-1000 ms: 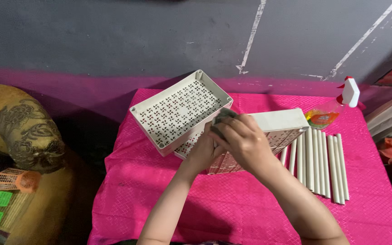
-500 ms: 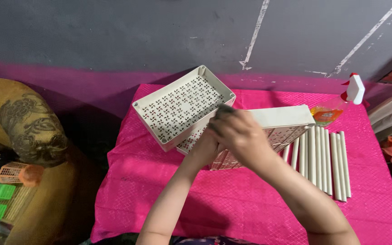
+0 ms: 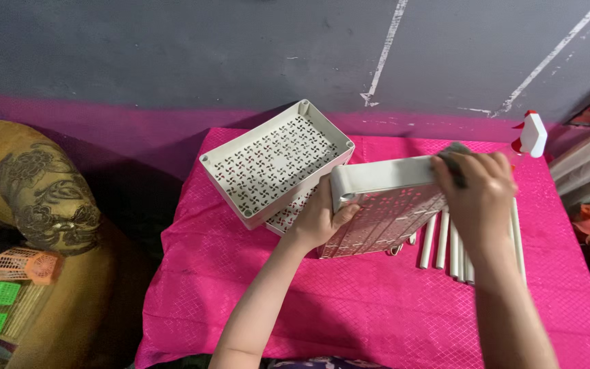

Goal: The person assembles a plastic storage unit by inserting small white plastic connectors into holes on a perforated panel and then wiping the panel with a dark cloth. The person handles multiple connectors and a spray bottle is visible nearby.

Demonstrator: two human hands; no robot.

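Hands work together over the pink bench (image 3: 254, 294): left hand (image 3: 322, 220) grips the white tray (image 3: 384, 205) tilted up, so right hand (image 3: 476, 188) can press what looks like a grey cloth (image 3: 453, 156) on its rim.

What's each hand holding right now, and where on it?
Left hand grips the tilted white perforated plastic tray at its left corner; right hand presses a dark cloth onto its top right rim.
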